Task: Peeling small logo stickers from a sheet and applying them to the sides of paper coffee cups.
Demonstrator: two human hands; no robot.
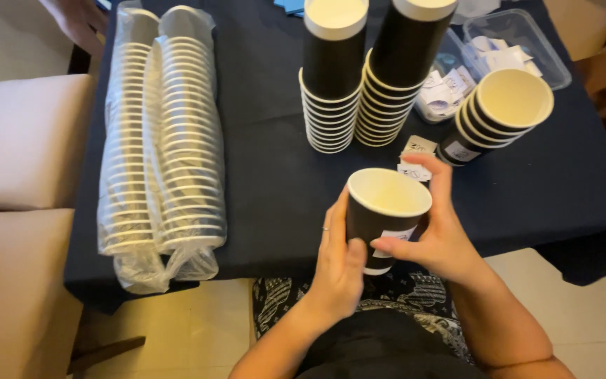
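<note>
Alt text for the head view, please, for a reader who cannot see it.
Both hands, left hand and right hand, hold a black paper cup with a white label over a dark tablecloth. Behind stand stacks of black cups; wrapped cup sleeves lie to the left.

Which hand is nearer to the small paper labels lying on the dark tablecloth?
Right. The right hand has fingers almost over the paper labels; the left hand is lower, across the black cup both hold.
</note>
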